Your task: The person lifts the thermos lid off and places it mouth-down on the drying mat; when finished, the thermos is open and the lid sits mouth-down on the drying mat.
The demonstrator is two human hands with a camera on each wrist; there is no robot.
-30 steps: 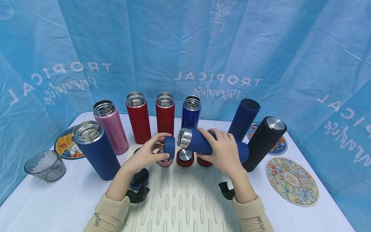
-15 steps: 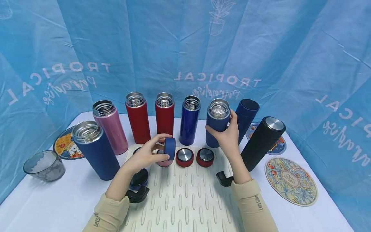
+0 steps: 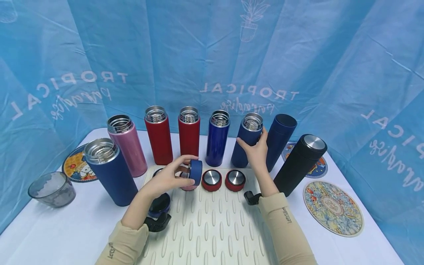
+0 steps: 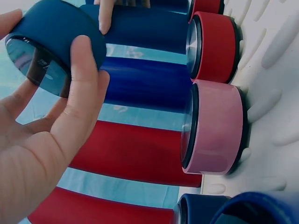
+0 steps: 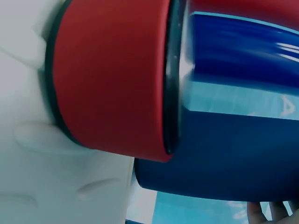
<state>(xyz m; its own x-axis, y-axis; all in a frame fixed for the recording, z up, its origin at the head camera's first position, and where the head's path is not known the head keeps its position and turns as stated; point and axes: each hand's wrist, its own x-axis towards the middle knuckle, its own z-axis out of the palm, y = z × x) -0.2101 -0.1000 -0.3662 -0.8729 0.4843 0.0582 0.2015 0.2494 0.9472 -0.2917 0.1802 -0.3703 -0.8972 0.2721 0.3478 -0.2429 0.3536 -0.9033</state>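
Note:
A dark blue bottle lid (image 3: 196,172) is pinched between the thumb and fingers of my left hand (image 3: 169,177), above the pink lid (image 4: 219,126) on the white mat. The lid's shiny dark top faces my palm in the left wrist view. My right hand (image 3: 258,151) grips an uncapped navy thermos bottle (image 3: 240,154), upright in the back row with its steel mouth upward. Its thumb lies on the near side and its fingers go round the right side. In the right wrist view, only fingertips (image 5: 275,212) show at the lower right.
Uncapped bottles in red, pink (image 3: 129,151) and blue (image 3: 216,143) stand left of my right hand. Capped navy (image 3: 279,141) and black (image 3: 299,162) bottles stand right. Two red lids (image 3: 212,179) and dark lids lie on the ridged mat (image 3: 205,235). A glass bowl (image 3: 53,189) sits far left.
My right hand has brought the navy bottle from tilted sideways over the lids to upright in the back row, then slightly farther back. The left hand and its lid have barely moved.

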